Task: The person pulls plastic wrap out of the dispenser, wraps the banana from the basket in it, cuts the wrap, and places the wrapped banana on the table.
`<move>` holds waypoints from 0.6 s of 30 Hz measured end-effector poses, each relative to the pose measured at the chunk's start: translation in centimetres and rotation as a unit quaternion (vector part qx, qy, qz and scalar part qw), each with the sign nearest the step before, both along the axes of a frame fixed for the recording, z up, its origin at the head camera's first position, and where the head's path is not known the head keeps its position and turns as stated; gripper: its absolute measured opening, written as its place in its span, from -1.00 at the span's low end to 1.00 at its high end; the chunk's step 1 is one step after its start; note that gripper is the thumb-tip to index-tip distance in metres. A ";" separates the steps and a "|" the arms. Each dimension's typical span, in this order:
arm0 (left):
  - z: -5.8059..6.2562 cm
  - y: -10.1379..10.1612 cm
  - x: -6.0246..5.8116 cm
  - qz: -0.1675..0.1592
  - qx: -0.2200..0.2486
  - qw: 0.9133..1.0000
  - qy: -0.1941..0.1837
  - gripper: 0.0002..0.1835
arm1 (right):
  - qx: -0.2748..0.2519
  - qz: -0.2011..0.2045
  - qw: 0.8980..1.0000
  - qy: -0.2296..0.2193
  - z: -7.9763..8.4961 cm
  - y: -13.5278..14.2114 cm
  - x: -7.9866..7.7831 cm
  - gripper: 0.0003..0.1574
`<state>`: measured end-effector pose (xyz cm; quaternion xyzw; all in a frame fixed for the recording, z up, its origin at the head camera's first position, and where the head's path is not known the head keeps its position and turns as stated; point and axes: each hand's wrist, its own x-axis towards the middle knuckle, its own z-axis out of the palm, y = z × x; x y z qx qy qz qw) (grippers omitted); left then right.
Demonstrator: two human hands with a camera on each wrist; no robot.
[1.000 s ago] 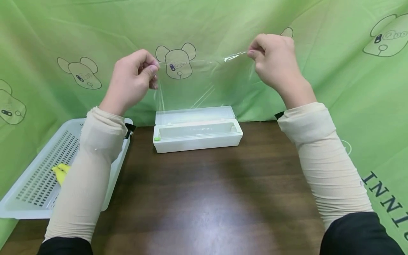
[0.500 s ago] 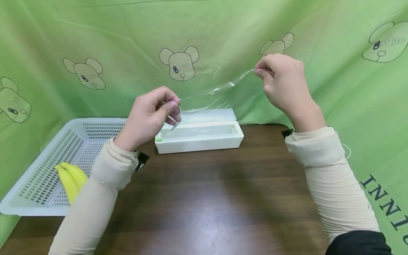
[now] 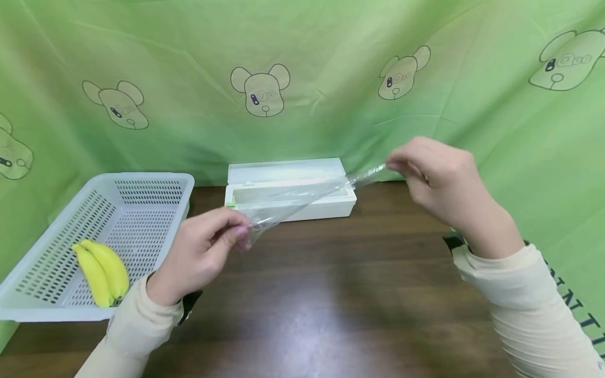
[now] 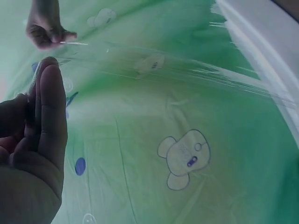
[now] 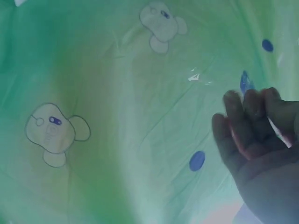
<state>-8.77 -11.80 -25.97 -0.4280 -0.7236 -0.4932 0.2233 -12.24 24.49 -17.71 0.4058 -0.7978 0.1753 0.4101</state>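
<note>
Clear cling film (image 3: 293, 202) stretches in a slanting, bunched strip between my two hands in the head view. My left hand (image 3: 200, 249) pinches its lower left end between thumb and fingers. Higher on the right, my right hand (image 3: 441, 184) pinches the other end. Behind the film stands a white cling film box (image 3: 326, 210), its lid (image 3: 288, 169) tipped back and a green slider (image 3: 230, 205) at its left end. The left wrist view has the film running from my left fingertips (image 4: 49, 70) toward the white box edge (image 4: 261, 51).
A white perforated basket (image 3: 181, 210) stands at the left with two yellow bananas (image 3: 101, 270) inside. Brown wooden tabletop (image 3: 302, 304) lies under and in front of my hands. A green curtain (image 3: 331, 126) with bear-head prints hangs behind and at the sides.
Both hands have come down and toward me, the left leading. The film, held up as a wide sheet at first, now hangs as a narrow slanting strip in front of the box.
</note>
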 end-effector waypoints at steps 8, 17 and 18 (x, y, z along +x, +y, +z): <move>-2.3 -1.1 2.6 0.030 -0.078 0.990 0.115 -0.73 | 0.028 0.090 0.995 0.020 -2.9 0.6 4.0 -0.57; -4.0 -2.3 4.8 0.049 -0.164 0.973 0.158 -0.69 | 0.088 0.117 0.989 0.024 -5.7 0.1 7.2 -0.55; -4.2 -2.4 4.9 0.051 -0.174 0.971 0.157 -0.68 | 0.096 0.117 0.988 0.019 -6.0 0.1 7.5 -0.54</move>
